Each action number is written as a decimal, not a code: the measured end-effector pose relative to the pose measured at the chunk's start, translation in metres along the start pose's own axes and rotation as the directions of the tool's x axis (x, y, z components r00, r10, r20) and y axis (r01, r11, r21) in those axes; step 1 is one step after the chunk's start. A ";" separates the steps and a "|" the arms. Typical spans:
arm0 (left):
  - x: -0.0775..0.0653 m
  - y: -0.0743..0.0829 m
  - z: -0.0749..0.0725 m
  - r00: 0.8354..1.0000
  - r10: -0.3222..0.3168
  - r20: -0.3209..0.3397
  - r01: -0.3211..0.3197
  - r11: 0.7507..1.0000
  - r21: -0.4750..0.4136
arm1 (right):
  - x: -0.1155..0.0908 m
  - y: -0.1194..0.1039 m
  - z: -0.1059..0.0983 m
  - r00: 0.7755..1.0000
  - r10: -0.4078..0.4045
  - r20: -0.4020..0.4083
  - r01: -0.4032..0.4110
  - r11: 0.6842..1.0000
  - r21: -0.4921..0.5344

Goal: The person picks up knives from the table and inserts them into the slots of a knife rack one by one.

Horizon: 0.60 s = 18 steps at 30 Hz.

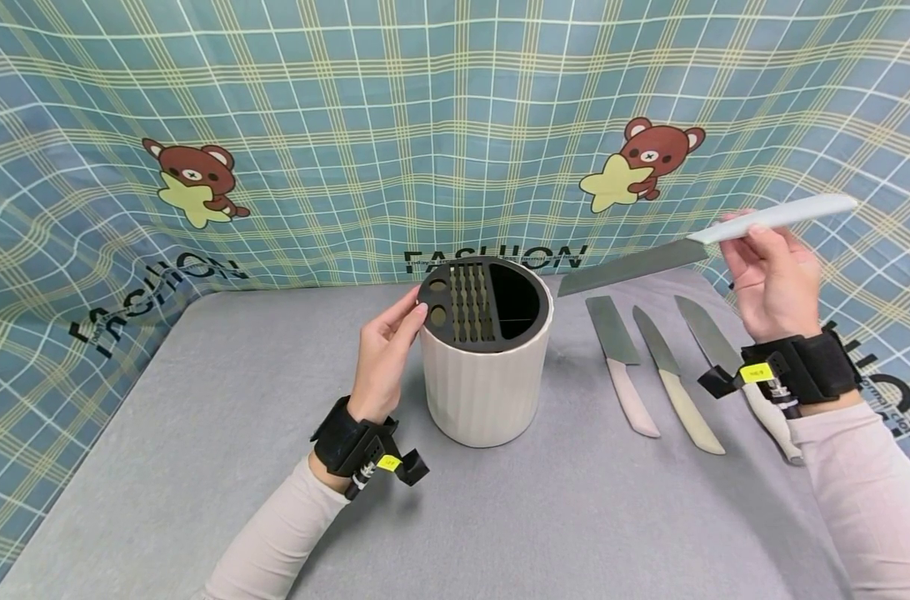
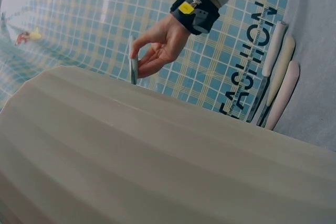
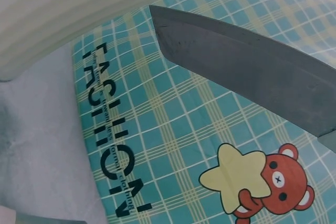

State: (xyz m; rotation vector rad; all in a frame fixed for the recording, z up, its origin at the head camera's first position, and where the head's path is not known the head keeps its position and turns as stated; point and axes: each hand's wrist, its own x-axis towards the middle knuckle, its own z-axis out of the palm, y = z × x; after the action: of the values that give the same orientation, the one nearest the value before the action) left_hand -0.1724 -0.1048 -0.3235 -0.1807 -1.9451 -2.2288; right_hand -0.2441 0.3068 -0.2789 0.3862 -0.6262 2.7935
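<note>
A ribbed white knife holder (image 1: 481, 392) with a black slotted lid (image 1: 513, 342) stands upright on the table. My left hand (image 1: 383, 358) grips its left rim, with the thumb at the lid's edge; some fingers are hidden. My right hand (image 1: 773, 279) pinches a knife by the front of its pale handle (image 1: 792, 217), raised above the table. Its grey blade (image 3: 247, 72) points left, with the tip just right of the holder's rim and outside the slots. In the left wrist view, the holder's wall fills the lower part, and my right hand (image 2: 163, 45) appears beyond it.
Three knives lie right of the holder: a broad-bladed one with a pink handle (image 1: 633, 398), a narrow one with a cream handle (image 1: 691, 412), and one with a whitish handle (image 1: 773, 425), partly behind my right wrist strap. A checked curtain (image 1: 455, 150) hangs behind the grey table (image 1: 222, 417).
</note>
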 end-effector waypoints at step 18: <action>-0.001 0.000 -0.001 1.000 0.003 0.011 -0.003 1.000 -0.012 | 0.000 -0.007 0.001 0.995 0.080 -0.058 -0.070 0.984 0.166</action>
State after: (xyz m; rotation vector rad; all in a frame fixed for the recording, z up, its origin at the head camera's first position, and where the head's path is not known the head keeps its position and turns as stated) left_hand -0.1717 -0.1054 -0.3233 -0.1983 -1.9356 -2.2431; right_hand -0.2418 0.3128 -0.2751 0.3083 -0.4061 2.9266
